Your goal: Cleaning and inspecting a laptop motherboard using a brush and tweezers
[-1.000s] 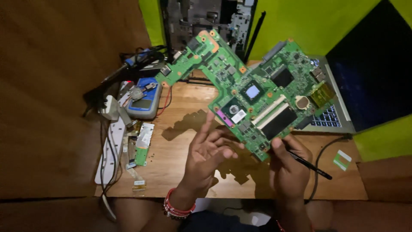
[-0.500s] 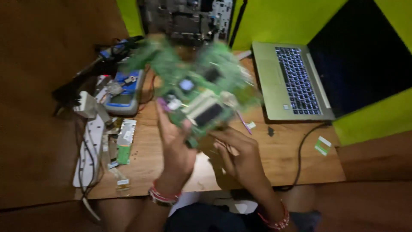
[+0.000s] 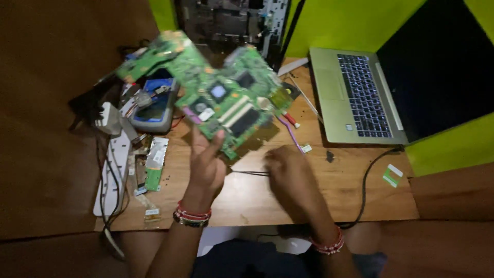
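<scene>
Released by right hand [image 3: 288, 172], circuit board [image 3: 216, 92] now rests in left hand [image 3: 206, 159].

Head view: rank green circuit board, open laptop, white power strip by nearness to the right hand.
From the right hand:
1. green circuit board, just up-left, held up by the left hand.
2. open laptop, up-right on the desk.
3. white power strip, far left desk edge.

Left hand [image 3: 206, 164] holds circuit board [image 3: 216, 92] (tilted).
</scene>
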